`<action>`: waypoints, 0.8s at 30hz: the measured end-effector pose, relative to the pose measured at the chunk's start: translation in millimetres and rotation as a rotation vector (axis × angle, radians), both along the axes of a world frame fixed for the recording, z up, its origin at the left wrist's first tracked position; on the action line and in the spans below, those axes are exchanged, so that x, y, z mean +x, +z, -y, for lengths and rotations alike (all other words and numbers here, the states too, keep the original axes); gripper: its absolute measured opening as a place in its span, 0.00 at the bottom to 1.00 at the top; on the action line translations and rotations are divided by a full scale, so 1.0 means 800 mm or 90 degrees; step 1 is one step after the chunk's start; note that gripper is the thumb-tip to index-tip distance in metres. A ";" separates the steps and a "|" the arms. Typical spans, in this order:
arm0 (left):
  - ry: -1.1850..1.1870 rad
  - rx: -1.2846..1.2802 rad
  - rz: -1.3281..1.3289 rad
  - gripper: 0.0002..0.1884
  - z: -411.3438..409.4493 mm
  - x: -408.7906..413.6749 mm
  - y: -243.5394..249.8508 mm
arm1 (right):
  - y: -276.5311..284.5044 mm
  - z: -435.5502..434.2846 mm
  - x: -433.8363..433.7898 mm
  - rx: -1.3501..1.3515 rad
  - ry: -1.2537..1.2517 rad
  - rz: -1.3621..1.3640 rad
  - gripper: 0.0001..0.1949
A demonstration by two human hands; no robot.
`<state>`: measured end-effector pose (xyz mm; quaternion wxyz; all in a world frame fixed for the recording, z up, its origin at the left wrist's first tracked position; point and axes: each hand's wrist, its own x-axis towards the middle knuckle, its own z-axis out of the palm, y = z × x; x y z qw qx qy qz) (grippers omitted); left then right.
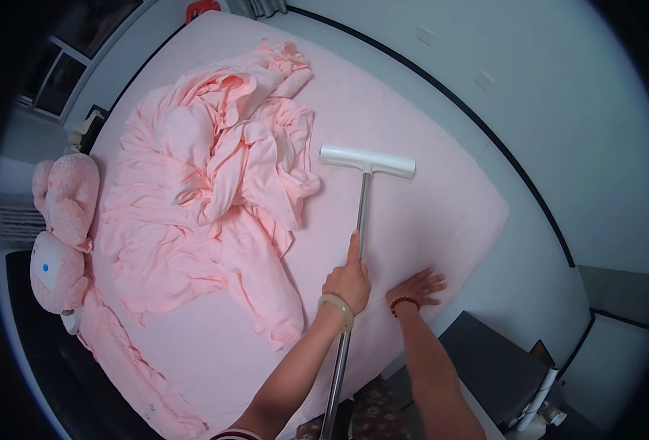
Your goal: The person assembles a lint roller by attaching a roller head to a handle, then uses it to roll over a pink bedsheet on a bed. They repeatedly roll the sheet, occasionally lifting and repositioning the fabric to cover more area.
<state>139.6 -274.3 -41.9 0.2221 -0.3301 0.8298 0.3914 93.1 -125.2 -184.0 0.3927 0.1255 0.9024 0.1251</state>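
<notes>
My left hand (347, 286), with a pale bangle at the wrist, grips the metal pole of a long-handled lint roller (364, 203). Its index finger stretches along the pole. The white roller head (367, 160) lies on the pink fitted sheet (352, 110) of the bed, just right of a rumpled pink quilt (192, 181). Palm down with fingers spread, my right hand (419, 287) rests on the sheet near the bed's edge. A reddish beaded bracelet circles that wrist.
Pink plush toys (63, 236) and a pink pillow (132, 368) line the black headboard (33, 308) at left. A dark-topped cabinet (492, 357) stands by the bed at lower right, with a white tube (538, 399) beside it. A window (71, 66) is at upper left.
</notes>
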 end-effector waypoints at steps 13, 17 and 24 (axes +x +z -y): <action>-0.084 -0.105 0.054 0.41 0.054 -0.137 0.006 | -0.031 -0.001 -0.005 0.047 -0.007 0.015 0.59; -0.113 -0.115 0.051 0.40 0.042 -0.175 0.007 | -0.095 -0.007 -0.085 -0.135 -0.069 -0.040 0.41; -0.117 -0.167 0.058 0.32 0.085 -0.208 0.013 | 0.091 0.212 -0.257 -0.870 -0.073 -0.090 0.34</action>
